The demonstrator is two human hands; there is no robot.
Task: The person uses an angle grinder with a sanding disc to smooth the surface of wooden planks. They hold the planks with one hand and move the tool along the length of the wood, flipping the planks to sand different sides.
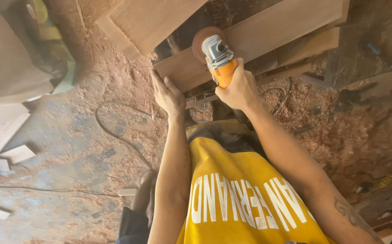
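Orange angle grinder (221, 61) — my right hand (237, 88) is clenched around its body, and its round brown sanding disc (203, 39) sits on the long wooden board (259, 40). My left hand (168, 95) lies flat with fingers straight, pressing on the near end of that board, holding nothing. Sawdust covers the floor (114, 86) below — a thin grey cord (114, 131) curls across it, and wood offcuts (1, 140) lie at the left.

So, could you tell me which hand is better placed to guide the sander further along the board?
The right hand: it already grips the orange sander, whose disc rests on the wooden board. The left hand lies flat at the board's end, steadying it.
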